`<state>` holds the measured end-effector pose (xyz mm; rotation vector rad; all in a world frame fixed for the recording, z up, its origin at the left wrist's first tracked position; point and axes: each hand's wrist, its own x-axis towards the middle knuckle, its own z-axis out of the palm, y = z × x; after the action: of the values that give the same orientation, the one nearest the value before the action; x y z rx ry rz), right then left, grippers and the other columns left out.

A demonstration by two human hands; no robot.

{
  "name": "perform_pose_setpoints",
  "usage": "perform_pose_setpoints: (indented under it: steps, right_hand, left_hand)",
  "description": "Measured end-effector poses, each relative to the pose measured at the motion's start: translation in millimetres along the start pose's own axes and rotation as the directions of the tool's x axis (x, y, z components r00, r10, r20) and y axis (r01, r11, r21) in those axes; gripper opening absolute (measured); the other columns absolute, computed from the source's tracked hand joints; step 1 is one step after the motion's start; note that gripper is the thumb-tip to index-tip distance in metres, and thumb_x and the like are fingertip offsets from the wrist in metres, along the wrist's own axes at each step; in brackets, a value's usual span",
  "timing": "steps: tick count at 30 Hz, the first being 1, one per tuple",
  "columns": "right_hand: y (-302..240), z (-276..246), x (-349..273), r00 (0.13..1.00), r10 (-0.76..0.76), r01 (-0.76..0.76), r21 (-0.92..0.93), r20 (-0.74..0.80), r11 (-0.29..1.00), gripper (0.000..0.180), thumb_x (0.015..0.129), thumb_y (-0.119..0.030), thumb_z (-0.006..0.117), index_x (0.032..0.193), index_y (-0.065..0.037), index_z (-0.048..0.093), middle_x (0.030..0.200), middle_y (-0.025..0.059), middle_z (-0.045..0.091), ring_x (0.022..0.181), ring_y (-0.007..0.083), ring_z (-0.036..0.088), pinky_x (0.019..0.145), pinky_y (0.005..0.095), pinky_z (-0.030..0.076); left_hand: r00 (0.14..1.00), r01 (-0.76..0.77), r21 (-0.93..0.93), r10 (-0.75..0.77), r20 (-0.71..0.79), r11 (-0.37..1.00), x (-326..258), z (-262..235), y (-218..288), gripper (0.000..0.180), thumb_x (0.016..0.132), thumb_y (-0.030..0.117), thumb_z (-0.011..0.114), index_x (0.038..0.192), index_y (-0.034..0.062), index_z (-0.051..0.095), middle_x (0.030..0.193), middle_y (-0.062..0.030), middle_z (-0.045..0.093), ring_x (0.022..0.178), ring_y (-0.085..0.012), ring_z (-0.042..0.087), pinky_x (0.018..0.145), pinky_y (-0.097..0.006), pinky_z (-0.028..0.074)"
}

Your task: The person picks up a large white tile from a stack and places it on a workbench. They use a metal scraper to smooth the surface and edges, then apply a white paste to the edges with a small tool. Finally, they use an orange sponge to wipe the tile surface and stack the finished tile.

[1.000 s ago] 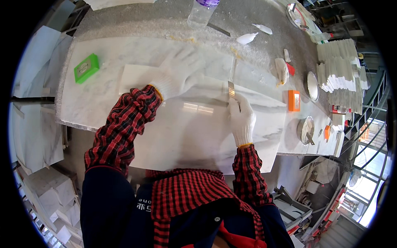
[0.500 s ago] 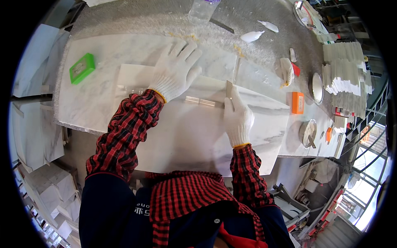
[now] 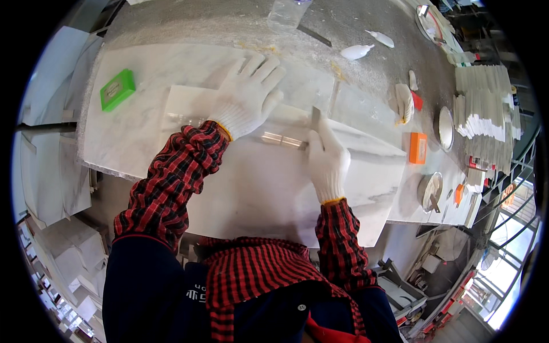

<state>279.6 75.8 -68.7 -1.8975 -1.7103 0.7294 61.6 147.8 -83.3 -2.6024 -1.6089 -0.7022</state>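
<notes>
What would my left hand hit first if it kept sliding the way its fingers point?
Probably nothing soon. The left hand lies flat on the marble slab, fingers toward the far edge; beyond is gritty table, then a clear plastic container, slightly to the right.

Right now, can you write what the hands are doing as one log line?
left hand: flat on white marble slab | right hand: gripping thin metal blade against the slab | green rectangular block: far left, untouched

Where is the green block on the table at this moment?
In the head view, the green block lies at the far left of the white marble slab, well left of the gloved left hand and apart from it.
</notes>
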Motion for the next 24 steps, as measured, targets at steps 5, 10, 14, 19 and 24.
perform_pose_setpoints:
  steps: [5, 10, 14, 19, 24]
  right_hand:
    - [12, -6, -16, 0.995, -0.052, 0.052, 0.002, -0.089, 0.999, 0.042, 0.098, -0.022, 0.06, 0.14, -0.02, 0.063, 0.089, 0.0165, 0.072, 0.076, 0.0374, 0.069, 0.068, 0.0457, 0.054]
    - [-28, 1, 4, 0.989, -0.044, 0.05, -0.043, 0.142, 0.998, 0.046, 0.097, -0.023, 0.061, 0.143, -0.021, 0.061, 0.096, 0.018, 0.073, 0.081, 0.0396, 0.068, 0.071, 0.0433, 0.055]
    - [-29, -13, -10, 0.996, -0.048, 0.031, 0.219, 0.071, 0.975, 0.048, 0.099, -0.018, 0.061, 0.146, -0.015, 0.058, 0.084, 0.0141, 0.07, 0.069, 0.0233, 0.066, 0.068, 0.037, 0.054]
    - [-5, -68, -42, 0.936, 0.261, -0.34, 0.428, 0.235, 0.837, 0.048, 0.101, -0.013, 0.057, 0.149, -0.008, 0.055, 0.073, -0.001, 0.059, 0.061, 0.005, 0.049, 0.053, 0.0235, 0.043]
    - [25, -80, -63, 0.92, 0.358, -0.389, 0.494, 0.159, 0.778, 0.051, 0.1, -0.011, 0.055, 0.151, -0.01, 0.052, 0.071, -0.0021, 0.056, 0.056, 0.0031, 0.044, 0.049, 0.0212, 0.037]
  left_hand:
    - [1.0, 0.01, 0.003, -0.01, 0.005, 1.0, -2, 0, 2, 0.043, 0.098, 0.027, 0.057, 0.135, 0.0053, 0.061, 0.145, -0.013, 0.056, 0.134, -0.0314, 0.048, 0.112, -0.047, 0.037]
    - [0.994, -0.023, -0.14, 0.008, -0.112, 0.99, 1, 4, -3, 0.042, 0.096, 0.023, 0.057, 0.133, 0.0044, 0.061, 0.137, -0.0141, 0.06, 0.124, -0.0313, 0.056, 0.104, -0.043, 0.044]
    - [0.924, 0.053, -0.486, -0.227, -0.307, 0.872, -7, 9, -21, 0.037, 0.1, 0.017, 0.055, 0.133, 0.0036, 0.063, 0.132, -0.019, 0.063, 0.116, -0.0372, 0.062, 0.101, -0.045, 0.048]
    - [0.85, 0.305, -0.75, -0.523, -0.064, 0.587, -37, -27, 53, 0.034, 0.097, 0.013, 0.061, 0.129, 0.0043, 0.068, 0.132, -0.0182, 0.065, 0.114, -0.0333, 0.064, 0.105, -0.043, 0.047]
    - [0.899, -0.421, -0.425, 0.432, -0.073, 0.802, -59, -5, 110, 0.034, 0.098, 0.029, 0.06, 0.122, 0.0082, 0.072, 0.121, -0.0168, 0.07, 0.108, -0.0309, 0.067, 0.094, -0.049, 0.052]
